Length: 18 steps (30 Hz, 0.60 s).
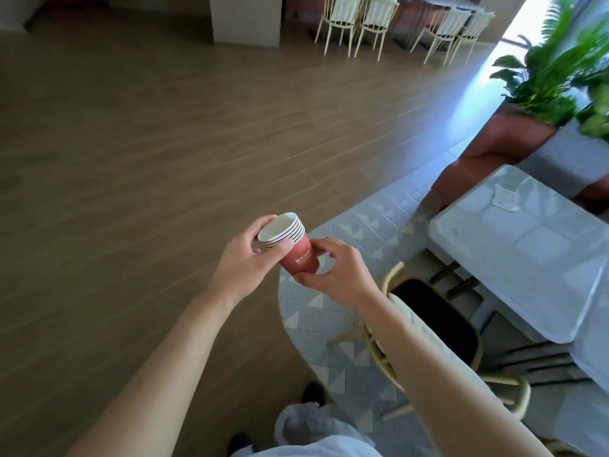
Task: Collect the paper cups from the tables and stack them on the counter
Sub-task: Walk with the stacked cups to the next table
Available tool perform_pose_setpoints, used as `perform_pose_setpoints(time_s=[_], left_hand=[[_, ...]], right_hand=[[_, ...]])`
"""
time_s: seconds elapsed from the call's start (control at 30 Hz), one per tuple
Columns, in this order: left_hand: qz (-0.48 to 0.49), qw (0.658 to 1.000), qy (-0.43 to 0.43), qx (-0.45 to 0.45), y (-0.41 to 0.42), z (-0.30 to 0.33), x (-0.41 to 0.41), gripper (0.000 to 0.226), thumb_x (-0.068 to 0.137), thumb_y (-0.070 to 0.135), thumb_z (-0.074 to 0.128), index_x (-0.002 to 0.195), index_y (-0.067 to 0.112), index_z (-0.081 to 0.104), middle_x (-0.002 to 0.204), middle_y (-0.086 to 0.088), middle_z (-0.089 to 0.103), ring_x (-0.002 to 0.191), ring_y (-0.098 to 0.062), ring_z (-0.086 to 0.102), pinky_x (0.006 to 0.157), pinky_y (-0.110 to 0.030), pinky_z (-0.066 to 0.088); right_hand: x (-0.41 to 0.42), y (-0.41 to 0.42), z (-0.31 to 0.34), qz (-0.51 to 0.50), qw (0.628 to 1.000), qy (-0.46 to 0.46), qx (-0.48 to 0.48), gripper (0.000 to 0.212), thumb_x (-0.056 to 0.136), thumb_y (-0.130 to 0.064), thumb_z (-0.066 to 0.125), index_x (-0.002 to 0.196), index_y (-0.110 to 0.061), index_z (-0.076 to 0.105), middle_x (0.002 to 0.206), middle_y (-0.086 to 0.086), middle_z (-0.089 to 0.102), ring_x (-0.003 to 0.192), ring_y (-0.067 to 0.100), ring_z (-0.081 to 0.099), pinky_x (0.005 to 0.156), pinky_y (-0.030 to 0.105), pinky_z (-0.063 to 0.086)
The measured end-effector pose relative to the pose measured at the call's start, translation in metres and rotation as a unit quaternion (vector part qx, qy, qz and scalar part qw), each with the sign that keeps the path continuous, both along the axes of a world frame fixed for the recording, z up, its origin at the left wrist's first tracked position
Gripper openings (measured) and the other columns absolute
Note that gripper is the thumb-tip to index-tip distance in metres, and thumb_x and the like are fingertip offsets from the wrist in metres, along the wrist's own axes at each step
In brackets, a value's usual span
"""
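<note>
A nested stack of several red paper cups (298, 255) with white rims and white lettering is held in mid-air in front of me, tilted with its mouth toward the upper left. My left hand (244, 258) grips the rim end, thumb and fingers curled around the white rims. My right hand (336, 272) holds the base end, fingers and thumb curled round the bottom of the outer cup. No counter is in view.
A pale marble-look table (527, 252) stands at the right with a cream chair (438, 328) pushed under it. Patterned grey tile runs beneath them; wood flooring spreads to the left. Potted green plants (553, 70) stand at the upper right. More cream chairs (359, 24) and a white pillar (245, 19) are at the back.
</note>
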State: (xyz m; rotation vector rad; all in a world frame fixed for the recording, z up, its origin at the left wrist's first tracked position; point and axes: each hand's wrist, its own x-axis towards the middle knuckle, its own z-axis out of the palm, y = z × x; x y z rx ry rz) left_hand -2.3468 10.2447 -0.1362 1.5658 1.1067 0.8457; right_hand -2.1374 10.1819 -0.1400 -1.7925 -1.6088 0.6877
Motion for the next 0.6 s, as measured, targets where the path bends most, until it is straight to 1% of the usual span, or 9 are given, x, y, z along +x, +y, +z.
perform_pose_setpoints(time_s=[0.1, 0.2, 0.23, 0.3, 0.37, 0.43, 0.5, 0.6], left_hand=[[0.014, 1.000, 0.008, -0.011, 0.014, -0.005, -0.003, 0.062, 0.082, 0.061, 0.073, 0.139, 0.040, 0.063, 0.124, 0.025, 0.073, 0.118, 0.002, 0.067, 0.108, -0.042, 0.053], [0.034, 0.999, 0.017, -0.013, 0.035, -0.005, -0.001, 0.063, 0.081, 0.060, 0.074, 0.140, 0.040, 0.063, 0.126, 0.023, 0.073, 0.118, 0.000, 0.067, 0.108, -0.038, 0.052], [0.040, 0.999, 0.021, -0.010, 0.043, -0.003, 0.003, 0.063, 0.081, 0.060, 0.074, 0.139, 0.040, 0.064, 0.126, 0.023, 0.073, 0.118, 0.001, 0.067, 0.108, -0.036, 0.052], [0.048, 0.998, 0.026, -0.001, 0.063, 0.004, 0.015, 0.061, 0.081, 0.057, 0.075, 0.139, 0.039, 0.064, 0.126, 0.023, 0.072, 0.117, 0.002, 0.067, 0.105, -0.031, 0.052], [0.050, 0.998, 0.028, 0.010, 0.083, 0.012, 0.034, 0.056, 0.083, 0.052, 0.076, 0.137, 0.039, 0.065, 0.124, 0.023, 0.073, 0.113, 0.000, 0.069, 0.098, -0.027, 0.053], [0.056, 0.998, 0.039, 0.019, 0.106, 0.021, 0.058, 0.055, 0.084, 0.051, 0.076, 0.137, 0.040, 0.064, 0.123, 0.022, 0.074, 0.111, -0.003, 0.071, 0.092, -0.023, 0.050], [0.057, 0.997, 0.049, 0.030, 0.128, 0.029, 0.087, 0.057, 0.084, 0.051, 0.076, 0.138, 0.039, 0.063, 0.126, 0.019, 0.073, 0.114, -0.005, 0.070, 0.095, -0.025, 0.050], [0.040, 0.995, 0.074, 0.051, 0.161, 0.039, 0.136, 0.061, 0.084, 0.050, 0.076, 0.141, 0.034, 0.063, 0.133, 0.015, 0.070, 0.123, -0.007, 0.066, 0.108, -0.039, 0.052]], right_hand=[[-0.002, 0.020, -0.007, 0.012, 1.000, 0.007, -0.013, 0.054, 0.067, -0.039, 0.092, 0.118, -0.032, 0.074, 0.106, -0.019, 0.069, 0.105, -0.001, 0.060, 0.086, 0.014, 0.039], [0.001, 0.047, -0.013, 0.026, 0.999, 0.021, 0.000, 0.048, 0.065, -0.036, 0.092, 0.110, -0.031, 0.075, 0.100, -0.020, 0.069, 0.101, -0.002, 0.059, 0.081, 0.008, 0.038], [0.004, 0.057, -0.013, 0.029, 0.999, 0.025, 0.005, 0.046, 0.065, -0.035, 0.092, 0.108, -0.031, 0.075, 0.098, -0.020, 0.069, 0.100, -0.001, 0.060, 0.080, 0.010, 0.039], [0.015, 0.081, -0.013, 0.037, 0.998, 0.038, 0.016, 0.045, 0.064, -0.034, 0.091, 0.106, -0.030, 0.075, 0.096, -0.016, 0.070, 0.098, 0.003, 0.061, 0.084, 0.020, 0.046], [0.032, 0.107, -0.010, 0.046, 0.997, 0.052, 0.036, 0.046, 0.063, -0.031, 0.092, 0.106, -0.029, 0.076, 0.095, -0.012, 0.070, 0.097, 0.008, 0.062, 0.088, 0.028, 0.050], [0.056, 0.134, -0.007, 0.056, 0.995, 0.060, 0.054, 0.049, 0.062, -0.029, 0.093, 0.108, -0.028, 0.077, 0.094, -0.013, 0.069, 0.097, 0.008, 0.062, 0.089, 0.028, 0.050], [0.083, 0.159, -0.003, 0.058, 0.994, 0.063, 0.069, 0.050, 0.063, -0.029, 0.093, 0.110, -0.028, 0.076, 0.093, -0.016, 0.068, 0.096, 0.007, 0.061, 0.088, 0.026, 0.048], [0.130, 0.187, -0.003, 0.047, 0.994, 0.053, 0.085, 0.049, 0.064, -0.032, 0.093, 0.109, -0.025, 0.075, 0.095, -0.012, 0.068, 0.095, 0.011, 0.061, 0.087, 0.027, 0.048]])
